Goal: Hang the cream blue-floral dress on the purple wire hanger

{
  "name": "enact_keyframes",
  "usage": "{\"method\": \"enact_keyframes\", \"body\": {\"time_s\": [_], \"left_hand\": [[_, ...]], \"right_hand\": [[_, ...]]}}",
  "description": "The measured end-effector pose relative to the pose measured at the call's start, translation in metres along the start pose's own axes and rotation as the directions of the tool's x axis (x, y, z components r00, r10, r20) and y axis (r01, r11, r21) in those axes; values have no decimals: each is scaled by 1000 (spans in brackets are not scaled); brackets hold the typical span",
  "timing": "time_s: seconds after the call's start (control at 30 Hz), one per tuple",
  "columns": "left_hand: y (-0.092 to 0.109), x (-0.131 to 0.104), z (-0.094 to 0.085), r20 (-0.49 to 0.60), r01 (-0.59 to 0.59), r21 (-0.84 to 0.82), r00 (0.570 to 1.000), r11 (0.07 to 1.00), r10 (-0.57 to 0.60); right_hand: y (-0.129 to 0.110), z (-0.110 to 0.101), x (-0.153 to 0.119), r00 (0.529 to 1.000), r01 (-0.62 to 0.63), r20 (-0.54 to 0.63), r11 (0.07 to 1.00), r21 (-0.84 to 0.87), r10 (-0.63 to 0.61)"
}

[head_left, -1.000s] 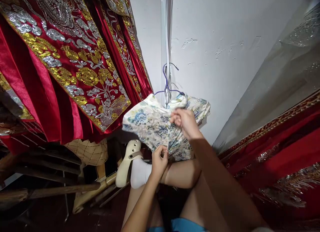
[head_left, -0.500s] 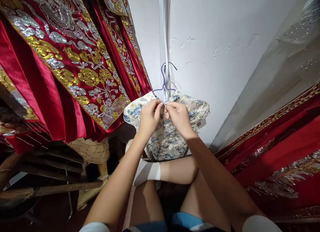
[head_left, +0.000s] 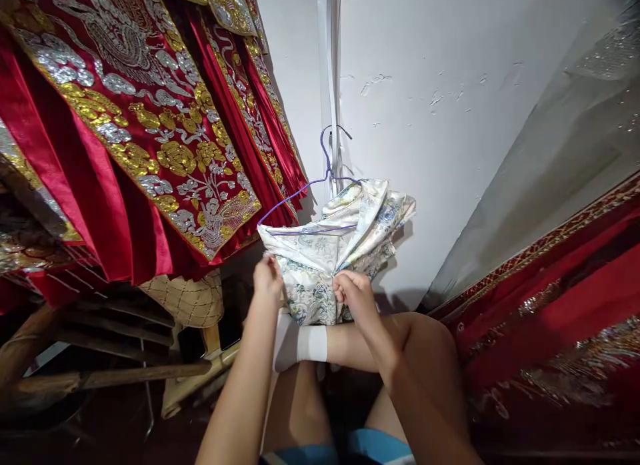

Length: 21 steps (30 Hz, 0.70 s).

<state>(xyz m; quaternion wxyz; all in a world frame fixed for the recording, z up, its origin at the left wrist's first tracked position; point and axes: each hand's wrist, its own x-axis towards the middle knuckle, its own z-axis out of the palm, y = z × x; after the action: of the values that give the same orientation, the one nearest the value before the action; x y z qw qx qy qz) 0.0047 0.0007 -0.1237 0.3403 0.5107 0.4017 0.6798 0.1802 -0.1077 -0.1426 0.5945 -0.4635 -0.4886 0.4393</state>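
A floral garment point(head_left: 313, 271), off-white with blue and yellow flowers, hangs crookedly on a purple wire hanger point(head_left: 293, 197). Its right shoulder is over the hanger, while the left arm of the hanger is bare down to its corner. My left hand point(head_left: 269, 276) is closed at the garment's left edge, pinching the cloth just below that corner. With curled fingers my right hand point(head_left: 353, 290) grips the front of the garment near its middle, where folds run together. The lower part of the cloth bunches above my bent leg.
Red costumes with gold and silver sequins point(head_left: 180, 155) hang at the left. A wooden chair point(head_left: 115, 378) stands below them. More red sequinned cloth point(head_left: 565, 318) is at the right, beside the white wall point(head_left: 425, 65) with a vertical strip.
My hands have moved down from the collar and apart, the left one to the garment's left edge. The garment's left shoulder has come off the hanger, and the front has folded over.
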Motion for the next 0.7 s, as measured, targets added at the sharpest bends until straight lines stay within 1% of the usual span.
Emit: {"method": "enact_keyframes", "body": {"time_s": [0.03,0.07,0.1,0.13,0.17,0.2,0.23,0.27,0.3,0.33,0.37,0.4,0.43,0.47,0.5,0.53,0.57,0.6,0.63,0.67,0.7], "left_hand": [[-11,-17,10,22,72,-40,997,997,-71],[-19,-32,19,53,140,-79,989,987,-136],[-23,-46,28,93,194,-105,978,975,-184],[-24,-57,34,131,242,-125,965,962,-225],[-20,-64,39,172,282,-150,951,948,-256],[-12,-69,43,215,307,-180,939,935,-267],[0,-72,45,264,310,-203,931,929,-253],[15,-74,46,330,290,-204,920,935,-213],[32,-76,47,408,244,-189,901,951,-150],[50,-79,48,511,161,-129,857,978,-74],[66,-83,48,626,53,-53,780,997,-9],[80,-86,49,717,-62,-2,695,998,45],[91,-89,49,775,-174,34,626,984,83],[97,-91,49,792,-258,57,600,964,113],[100,-91,48,772,-310,72,620,948,144],[99,-89,46,726,-324,79,667,943,168],[96,-85,44,679,-298,78,715,951,168],[91,-80,42,662,-242,66,736,968,139],[85,-75,39,690,-171,46,718,984,92],[79,-70,37,756,-99,37,654,994,37],[74,-67,36,833,-44,47,554,998,-15]], "right_hand": [[2,-2,-6,998,-29,47,999,14,28],[4,-6,-10,991,-54,118,999,-9,54],[6,-10,-14,979,-69,189,995,-68,80],[8,-16,-16,968,-68,230,987,-148,101],[9,-22,-16,967,-54,230,971,-231,108],[9,-28,-15,977,-33,192,953,-300,94],[8,-33,-13,990,-13,125,939,-342,59],[5,-38,-9,998,1,56,938,-345,19],[1,-41,-5,1000,3,12,952,-305,0],[-3,-42,0,1000,-11,9,974,-225,14],[-9,-42,4,997,-53,54,991,-121,60],[-14,-40,9,982,-128,135,992,-11,129],[-20,-38,12,954,-217,227,973,82,194],[-27,-37,15,919,-300,310,943,145,245],[-33,-36,17,885,-366,372,914,177,282],[-40,-37,19,855,-412,417,893,182,309],[-47,-39,21,832,-440,446,882,169,330],[-55,-44,22,812,-456,470,879,139,347],[-64,-50,24,777,-473,510,876,89,368],[-72,-57,25,725,-488,564,873,14,397],[-81,-65,26,659,-484,618,871,-90,430]]}}
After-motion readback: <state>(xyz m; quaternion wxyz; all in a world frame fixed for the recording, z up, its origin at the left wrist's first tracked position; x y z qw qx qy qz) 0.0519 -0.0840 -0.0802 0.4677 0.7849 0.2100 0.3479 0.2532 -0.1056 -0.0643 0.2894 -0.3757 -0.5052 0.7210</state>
